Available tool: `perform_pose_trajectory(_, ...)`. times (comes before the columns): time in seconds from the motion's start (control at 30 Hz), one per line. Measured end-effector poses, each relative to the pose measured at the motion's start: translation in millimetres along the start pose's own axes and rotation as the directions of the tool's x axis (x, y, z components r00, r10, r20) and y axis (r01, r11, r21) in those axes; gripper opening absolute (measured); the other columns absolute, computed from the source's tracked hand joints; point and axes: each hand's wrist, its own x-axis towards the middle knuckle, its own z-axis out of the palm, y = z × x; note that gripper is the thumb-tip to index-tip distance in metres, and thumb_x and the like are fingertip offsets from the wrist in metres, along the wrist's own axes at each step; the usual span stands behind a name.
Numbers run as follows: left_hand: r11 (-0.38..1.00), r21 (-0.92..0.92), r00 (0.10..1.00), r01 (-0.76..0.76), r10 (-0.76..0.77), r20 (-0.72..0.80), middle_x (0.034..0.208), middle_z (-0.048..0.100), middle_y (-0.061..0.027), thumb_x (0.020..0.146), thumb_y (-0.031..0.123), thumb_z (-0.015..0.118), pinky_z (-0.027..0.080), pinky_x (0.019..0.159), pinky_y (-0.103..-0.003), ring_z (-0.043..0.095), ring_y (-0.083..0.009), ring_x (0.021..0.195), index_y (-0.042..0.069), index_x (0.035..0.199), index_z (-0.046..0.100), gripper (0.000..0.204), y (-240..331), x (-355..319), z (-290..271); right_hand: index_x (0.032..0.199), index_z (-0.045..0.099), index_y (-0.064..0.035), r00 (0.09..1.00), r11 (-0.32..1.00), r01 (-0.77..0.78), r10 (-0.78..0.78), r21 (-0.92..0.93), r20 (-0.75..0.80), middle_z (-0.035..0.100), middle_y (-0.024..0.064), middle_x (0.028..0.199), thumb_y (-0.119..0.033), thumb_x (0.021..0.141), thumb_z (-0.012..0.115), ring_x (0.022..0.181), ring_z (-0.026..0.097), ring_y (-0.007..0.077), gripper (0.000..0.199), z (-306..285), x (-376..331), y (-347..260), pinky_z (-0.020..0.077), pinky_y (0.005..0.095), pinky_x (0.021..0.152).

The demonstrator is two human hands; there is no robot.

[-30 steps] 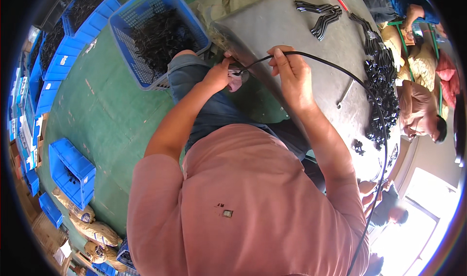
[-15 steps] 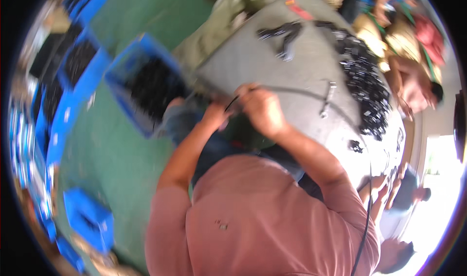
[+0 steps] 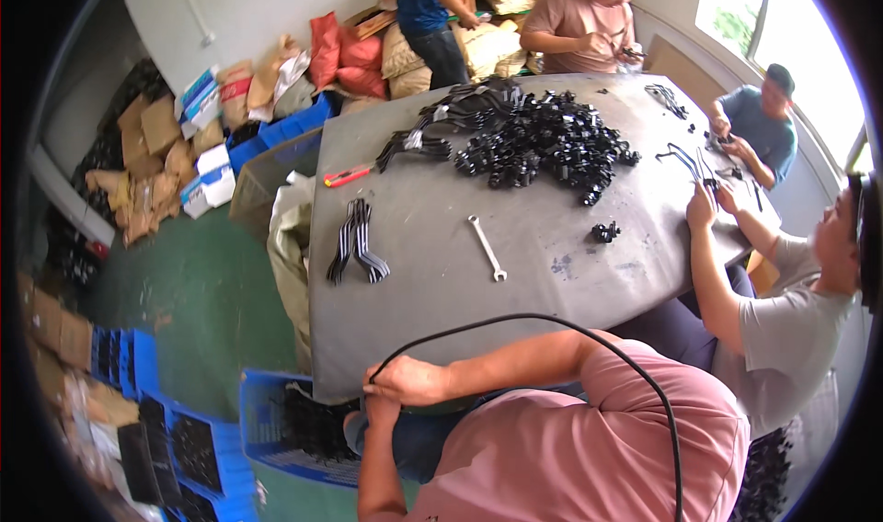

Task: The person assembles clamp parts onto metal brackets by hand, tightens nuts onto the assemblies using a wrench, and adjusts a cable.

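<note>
Black cable (image 3: 515, 320) arcs from the person's hands up over the near table edge, across the right forearm and down past the pink-shirted shoulder. Right hand (image 3: 411, 381) is closed round the cable's end at the front edge of the grey table (image 3: 432, 246), knuckles up, fingers curled on it. Left hand (image 3: 379, 410) sits just below and touching the right, mostly hidden under it; it looks curled on the same cable end, but grip can't be fully made out.

On the tabletop: silver wrench (image 3: 486, 247) lies flat approx. mid-table, well apart from the hands. Bundle of black/grey straps (image 3: 357, 242) to the left of it. Big heap of black clips (image 3: 538, 145) further back, w/ a red-handled cutter (image 3: 348, 175) near the table's left rim. Small black clip (image 3: 604, 233) alone, right of the wrench.

Blue crate (image 3: 276, 421) w/ black parts stands on the green floor just left of the hands, below the table edge. Other people sit at the right and far sides; the nearest co-worker's hand (image 3: 703, 211) rests on the table's right edge.
</note>
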Motion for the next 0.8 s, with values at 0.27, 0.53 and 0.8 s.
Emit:
perform_pose_trajectory(0.27,0.998,-0.070,0.988,0.007,-0.018,-0.156,0.120,0.062,-0.0178,0.097,0.028,0.062,0.047,0.095,-0.049,0.060,-0.0346,0.114,0.004,0.118,0.059,0.032,20,2,12,0.094,0.060,0.0028,0.992,0.994,0.098,-0.101,-0.039,-0.076,0.063,0.0230,0.088,-0.030,0.104,0.054,0.086,0.063,0.0441,0.035,2,-6,14,0.0514,0.0520,0.077)
perform_pose_trajectory(0.53,0.977,0.183,0.991,-0.109,0.122,-0.062,0.134,0.059,-0.0230,0.100,0.024,0.061,0.044,0.106,-0.051,0.056,-0.0380,0.126,0.001,0.134,0.055,0.042,-5,16,25,0.086,0.052,0.0016,0.977,0.981,0.191,-0.188,0.023,-0.096,0.058,0.0212,0.084,-0.027,0.097,0.062,0.085,0.061,0.0445,0.033,-2,-22,13,0.0485,0.0535,0.075)
perform_pose_trajectory(0.8,0.959,0.240,0.988,-0.153,0.152,0.023,0.130,0.062,-0.0229,0.099,0.022,0.060,0.044,0.104,-0.054,0.057,-0.0412,0.123,0.002,0.129,0.059,0.037,25,20,4,0.098,0.064,0.0033,0.962,0.967,0.253,-0.253,0.013,0.105,0.067,0.0232,0.090,-0.030,0.102,0.056,0.088,0.064,0.0439,0.034,-24,-39,25,0.0509,0.0518,0.079)
